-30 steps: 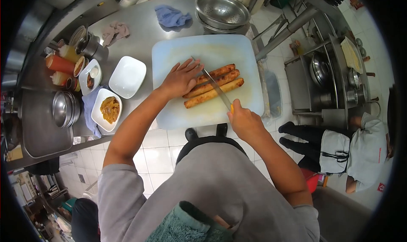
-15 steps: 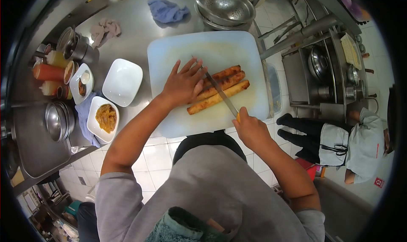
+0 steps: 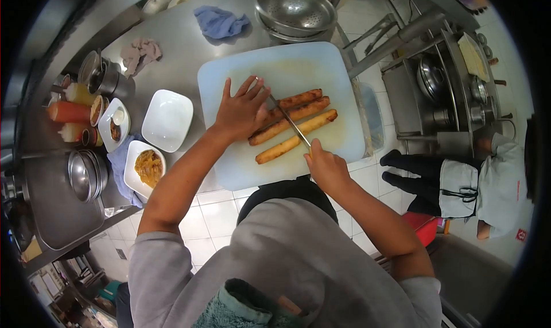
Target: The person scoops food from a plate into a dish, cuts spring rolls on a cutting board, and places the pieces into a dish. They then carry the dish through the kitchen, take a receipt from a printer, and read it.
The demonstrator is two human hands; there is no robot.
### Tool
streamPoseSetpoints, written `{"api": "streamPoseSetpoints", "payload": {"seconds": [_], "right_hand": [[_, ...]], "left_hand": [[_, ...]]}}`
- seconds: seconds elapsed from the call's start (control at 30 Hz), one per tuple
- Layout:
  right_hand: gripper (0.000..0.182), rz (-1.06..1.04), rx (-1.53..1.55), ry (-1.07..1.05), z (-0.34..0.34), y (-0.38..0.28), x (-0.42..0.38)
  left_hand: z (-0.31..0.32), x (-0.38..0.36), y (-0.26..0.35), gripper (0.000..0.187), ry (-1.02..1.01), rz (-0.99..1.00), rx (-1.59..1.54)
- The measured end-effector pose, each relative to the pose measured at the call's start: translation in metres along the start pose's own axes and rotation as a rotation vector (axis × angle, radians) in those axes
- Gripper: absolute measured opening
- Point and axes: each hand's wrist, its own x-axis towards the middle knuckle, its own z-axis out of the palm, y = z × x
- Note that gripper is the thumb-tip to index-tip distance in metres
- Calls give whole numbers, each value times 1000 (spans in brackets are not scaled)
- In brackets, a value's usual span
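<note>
Three long golden-brown fried rolls lie side by side on a white cutting board (image 3: pixel 321 64). My left hand (image 3: pixel 238 112) is spread over the left ends of the upper roll (image 3: pixel 304 97) and the middle roll (image 3: pixel 318 105), fingers apart and pointing away from me. In my right hand (image 3: pixel 328 167) is a knife (image 3: pixel 294 123), gripped by its handle. Its blade slants up and left across the rolls, with the tip close to my left fingers. The lower roll (image 3: pixel 321 122), paler than the others, lies nearest me, with a gap between it and the middle one.
Left of the board are a white square bowl (image 3: pixel 166 121), a bowl of brown food (image 3: pixel 129 176) and squeeze bottles (image 3: pixel 63 112). A blue cloth (image 3: pixel 221 22) and a colander (image 3: pixel 295 9) sit beyond it. Another person (image 3: pixel 499 178) is at the right, near a metal rack.
My right hand and the knife have shifted a little left and up. The lower roll now lies farther from the middle one. Another person's hand has appeared at the top edge.
</note>
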Motion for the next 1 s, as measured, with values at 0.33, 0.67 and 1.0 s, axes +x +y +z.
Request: {"api": "streamPoseSetpoints", "payload": {"seconds": [0.33, 0.67, 1.0], "right_hand": [[32, 23, 95, 31, -29, 13, -7], [36, 276, 388, 110, -54, 92, -59], [35, 231, 416, 55, -41, 102, -61]], "left_hand": [[-20, 0, 27, 51, 89, -179, -160], [-18, -32, 110, 88, -26, -158, 33], [-11, 25, 119, 94, -52, -159, 27]]}}
